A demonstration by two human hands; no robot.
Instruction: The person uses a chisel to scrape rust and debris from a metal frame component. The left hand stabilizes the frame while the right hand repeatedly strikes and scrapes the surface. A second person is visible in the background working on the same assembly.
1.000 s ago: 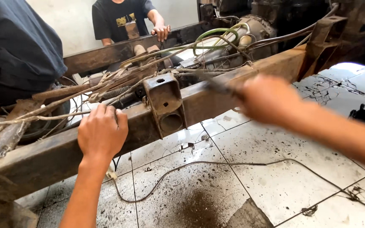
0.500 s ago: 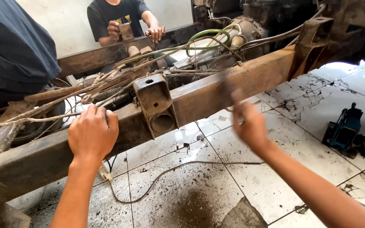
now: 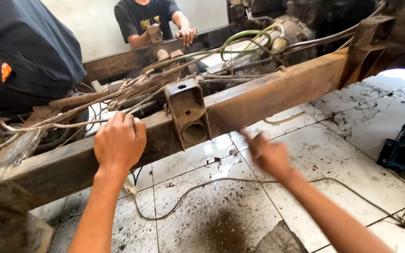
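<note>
Your left hand (image 3: 119, 142) lies on the top edge of the rusty beam (image 3: 268, 96), fingers bent over that edge and gripping it, near the left end of the beam. Just beside your fingers, thin wires (image 3: 66, 115) run along the top of the beam. To the right of this hand, a square metal bracket (image 3: 187, 112) with a round hole sits on the front side of the beam.

Your right hand (image 3: 267, 152) is in the air below the beam, in front of the white floor tiles (image 3: 343, 154), and it touches nothing. It is blurred, so I cannot tell how wide the fingers are. A thin cable (image 3: 198, 192) lies on the dirty tiles under your arms. A blue tool (image 3: 401, 150) stands on the floor near the right edge.

Behind the beam, another person's hand (image 3: 186, 34) rests on the far beam (image 3: 132, 58). At the left, a second person in dark clothes (image 3: 29, 47) bends over the frame.
</note>
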